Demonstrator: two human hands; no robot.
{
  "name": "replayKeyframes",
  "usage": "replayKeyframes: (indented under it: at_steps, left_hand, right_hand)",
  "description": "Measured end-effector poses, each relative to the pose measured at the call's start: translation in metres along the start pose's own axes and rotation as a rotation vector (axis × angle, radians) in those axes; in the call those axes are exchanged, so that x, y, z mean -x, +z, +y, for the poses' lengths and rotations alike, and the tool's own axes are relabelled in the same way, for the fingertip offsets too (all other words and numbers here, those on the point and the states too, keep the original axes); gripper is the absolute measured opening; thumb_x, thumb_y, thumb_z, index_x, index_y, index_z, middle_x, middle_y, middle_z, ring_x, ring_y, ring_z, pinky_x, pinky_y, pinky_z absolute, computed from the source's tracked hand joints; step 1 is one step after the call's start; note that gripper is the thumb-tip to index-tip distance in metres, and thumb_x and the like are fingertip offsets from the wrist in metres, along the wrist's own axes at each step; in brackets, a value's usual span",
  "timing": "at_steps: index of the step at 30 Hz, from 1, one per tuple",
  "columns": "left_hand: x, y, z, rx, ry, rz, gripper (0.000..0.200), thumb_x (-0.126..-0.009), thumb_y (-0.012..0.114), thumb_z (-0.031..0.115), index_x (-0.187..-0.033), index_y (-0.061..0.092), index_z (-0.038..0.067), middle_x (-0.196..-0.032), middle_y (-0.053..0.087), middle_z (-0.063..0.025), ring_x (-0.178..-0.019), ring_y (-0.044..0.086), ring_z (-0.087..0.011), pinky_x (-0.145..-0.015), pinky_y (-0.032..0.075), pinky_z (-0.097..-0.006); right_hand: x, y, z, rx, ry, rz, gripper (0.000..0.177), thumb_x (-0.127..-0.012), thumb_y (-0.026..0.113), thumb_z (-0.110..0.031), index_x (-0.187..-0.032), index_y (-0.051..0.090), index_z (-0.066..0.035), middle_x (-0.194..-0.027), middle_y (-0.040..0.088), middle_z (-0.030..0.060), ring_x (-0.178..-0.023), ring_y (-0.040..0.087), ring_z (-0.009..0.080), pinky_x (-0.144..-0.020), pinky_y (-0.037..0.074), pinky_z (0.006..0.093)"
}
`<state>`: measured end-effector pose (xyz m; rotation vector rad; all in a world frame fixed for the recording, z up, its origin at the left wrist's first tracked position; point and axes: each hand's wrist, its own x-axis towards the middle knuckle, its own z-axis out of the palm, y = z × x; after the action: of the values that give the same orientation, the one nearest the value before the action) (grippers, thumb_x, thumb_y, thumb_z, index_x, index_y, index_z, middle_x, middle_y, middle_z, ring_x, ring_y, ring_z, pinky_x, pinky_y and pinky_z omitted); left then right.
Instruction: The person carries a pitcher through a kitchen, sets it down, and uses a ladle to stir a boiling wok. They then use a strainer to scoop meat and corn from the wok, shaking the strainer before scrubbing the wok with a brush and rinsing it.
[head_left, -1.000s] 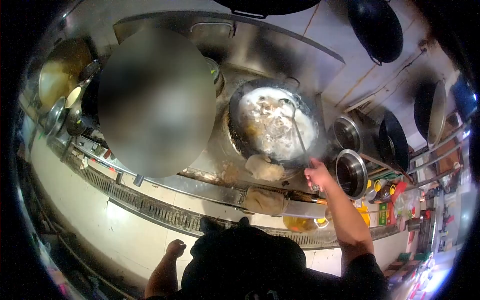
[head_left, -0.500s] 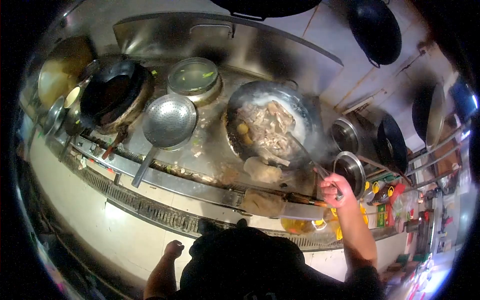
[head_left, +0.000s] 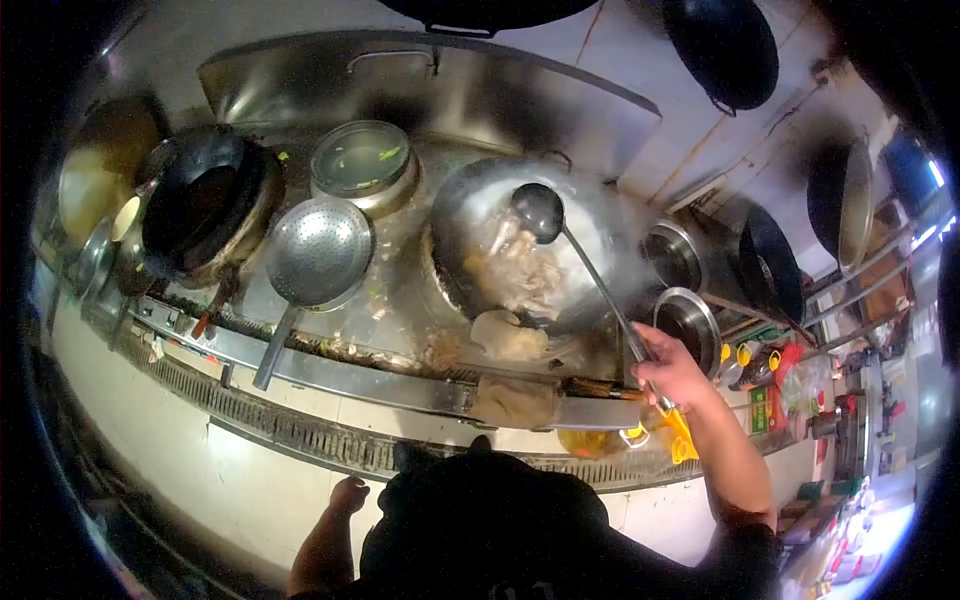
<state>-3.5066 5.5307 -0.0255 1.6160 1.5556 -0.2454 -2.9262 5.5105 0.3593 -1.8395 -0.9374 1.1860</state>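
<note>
My right hand (head_left: 672, 368) grips the long handle of a metal ladle (head_left: 538, 211). The ladle's bowl is raised over the far side of a steaming wok (head_left: 455, 265) that holds pale pieces of food (head_left: 520, 270) in liquid. A folded cloth (head_left: 508, 336) lies on the wok's near rim. My left hand (head_left: 349, 494) hangs low by my side near the floor tiles, holding nothing, its fingers loosely curled.
A perforated skimmer (head_left: 318, 251) rests left of the wok, beside an empty dark wok (head_left: 195, 206) and a round pot of clear liquid (head_left: 362, 166). Steel pots (head_left: 690, 322) stand to the right. More woks (head_left: 725, 45) hang on the wall. A cloth (head_left: 516, 401) lies on the stove's front ledge.
The ladle has come up out of the food and swung to the far side of the wok. My right hand moved slightly right and down. The left hand stayed put.
</note>
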Motion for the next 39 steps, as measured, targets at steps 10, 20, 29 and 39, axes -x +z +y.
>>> replayKeyframes:
  at_steps: [10, 20, 29, 39]
  left_hand:
    - [0.000, 0.018, -0.025, -0.006, -0.009, 0.001, 0.034, -0.074, 0.065, 0.035, -0.097, 0.066, 0.008, -0.104, 0.064, -0.0162, -0.102, 0.058, -0.0312, -0.090, 0.045, -0.0383]
    - [0.023, 0.011, -0.019, 0.032, -0.095, -0.040, 0.035, -0.075, 0.062, 0.032, -0.099, 0.065, 0.007, -0.105, 0.063, -0.0155, -0.102, 0.058, -0.0303, -0.090, 0.045, -0.0373]
    - [0.018, 0.017, -0.023, 0.022, -0.027, 0.051, 0.034, -0.073, 0.063, 0.031, -0.096, 0.066, 0.007, -0.103, 0.064, -0.0162, -0.100, 0.059, -0.0309, -0.089, 0.046, -0.0372]
    - [0.005, 0.009, -0.022, 0.117, -0.074, -0.062, 0.036, -0.073, 0.066, 0.033, -0.098, 0.065, 0.007, -0.101, 0.064, -0.0175, -0.098, 0.060, -0.0312, -0.088, 0.047, -0.0386]
  right_hand:
    - [-0.037, 0.006, 0.056, 0.766, 0.062, 0.272, 0.068, -0.073, 0.054, 0.001, -0.137, 0.031, -0.004, -0.066, 0.057, 0.0078, -0.046, 0.054, 0.0181, -0.045, 0.047, 0.0350]
    - [-0.054, 0.017, 0.034, -0.959, 0.567, -0.291, 0.009, -0.080, 0.055, -0.013, -0.078, 0.050, -0.007, -0.057, 0.048, 0.0004, -0.042, 0.044, 0.0084, -0.035, 0.035, 0.0219]
    - [-0.010, 0.028, -0.001, -1.303, 0.405, -0.367, 0.008, -0.086, 0.048, -0.012, -0.086, 0.050, -0.005, -0.060, 0.042, -0.0028, -0.044, 0.044, 0.0060, -0.034, 0.034, 0.0194]
    - [-0.001, 0.025, -0.043, -0.659, 0.253, -0.080, 0.052, -0.076, 0.054, -0.003, -0.126, 0.043, -0.007, -0.059, 0.050, 0.0056, -0.038, 0.045, 0.0129, -0.032, 0.036, 0.0248]
